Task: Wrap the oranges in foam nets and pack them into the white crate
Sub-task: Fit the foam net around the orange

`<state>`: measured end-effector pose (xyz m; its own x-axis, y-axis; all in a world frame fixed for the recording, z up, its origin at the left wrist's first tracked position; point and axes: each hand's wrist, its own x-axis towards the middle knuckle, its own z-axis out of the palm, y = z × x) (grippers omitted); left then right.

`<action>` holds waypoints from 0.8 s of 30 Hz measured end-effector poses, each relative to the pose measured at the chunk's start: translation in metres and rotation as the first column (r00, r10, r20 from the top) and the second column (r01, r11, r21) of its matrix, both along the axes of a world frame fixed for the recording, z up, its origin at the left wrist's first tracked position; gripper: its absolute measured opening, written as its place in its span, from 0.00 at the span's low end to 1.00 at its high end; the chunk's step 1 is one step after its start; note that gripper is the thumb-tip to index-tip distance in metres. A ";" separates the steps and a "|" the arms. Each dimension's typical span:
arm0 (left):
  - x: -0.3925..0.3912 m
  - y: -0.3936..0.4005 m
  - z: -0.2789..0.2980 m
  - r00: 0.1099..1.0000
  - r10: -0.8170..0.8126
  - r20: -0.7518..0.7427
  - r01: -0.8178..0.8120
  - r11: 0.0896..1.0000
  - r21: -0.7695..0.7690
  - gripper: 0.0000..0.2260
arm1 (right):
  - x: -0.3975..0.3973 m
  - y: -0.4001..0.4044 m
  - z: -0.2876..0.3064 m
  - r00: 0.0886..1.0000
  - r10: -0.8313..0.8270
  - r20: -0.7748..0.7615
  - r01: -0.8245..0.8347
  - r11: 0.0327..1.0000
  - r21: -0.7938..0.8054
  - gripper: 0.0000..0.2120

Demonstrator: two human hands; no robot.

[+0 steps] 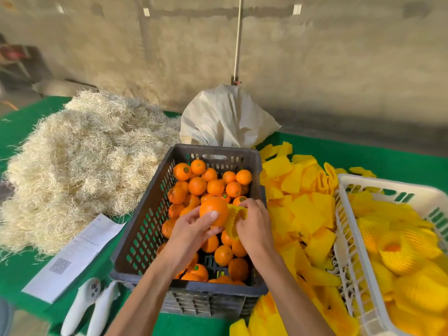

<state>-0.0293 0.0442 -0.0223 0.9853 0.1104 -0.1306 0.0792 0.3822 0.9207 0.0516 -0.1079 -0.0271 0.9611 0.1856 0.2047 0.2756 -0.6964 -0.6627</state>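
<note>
one orange (213, 210) is being gripped in the curled fingers of the left hand (191, 230) above the dark crate (143, 229), while a yellow foam net (236, 221) is being pinched at its mouth by the right hand (254, 224). the net is only being touched against the fruit's side; if the mouth is not being stretched wide enough, it may be snagged or torn, or the orange dropped back among the loose fruit. the white crate (349, 238), already being filled with netted oranges, is being kept to the right.

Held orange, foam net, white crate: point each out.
held orange (211, 207), head view, bare upper peel.
foam net (234, 221), head view, ribbed middle.
white crate (349, 226), head view, left wall.
</note>
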 end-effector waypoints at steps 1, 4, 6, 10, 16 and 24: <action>0.000 -0.004 0.001 1.000 -0.010 -0.014 0.009 0.998 -0.068 0.36 | 0.002 0.000 0.001 1.000 -0.006 0.013 0.006 1.000 -0.018 0.13; 0.000 -0.015 0.001 0.999 -0.010 -0.037 0.006 0.994 -0.108 0.35 | 0.008 0.000 0.005 0.999 -0.003 0.044 0.008 0.993 -0.118 0.14; 0.000 -0.019 -0.001 0.997 0.004 -0.081 -0.018 0.986 -0.167 0.43 | 0.010 0.000 0.008 0.998 -0.026 0.049 0.035 0.980 -0.197 0.14; 0.002 -0.024 -0.001 0.994 -0.024 -0.109 0.001 0.978 -0.211 0.46 | 0.010 0.000 0.014 0.995 -0.056 0.079 0.077 0.949 -0.305 0.14; 0.006 -0.030 0.000 0.978 -0.055 -0.200 0.025 0.989 -0.148 0.42 | 0.015 -0.002 0.009 0.996 0.086 -0.037 -0.091 0.985 -0.146 0.12; 0.009 -0.018 -0.007 0.933 0.212 -0.292 -0.207 0.977 0.049 0.33 | 0.014 -0.015 0.000 0.959 0.229 -0.165 -0.195 0.960 0.200 0.12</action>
<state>-0.0205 0.0260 -0.0288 0.8575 0.3148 -0.4070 0.2669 0.4041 0.8749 0.0656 -0.1227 -0.0272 0.9278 0.3653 0.0761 0.2645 -0.4999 -0.8247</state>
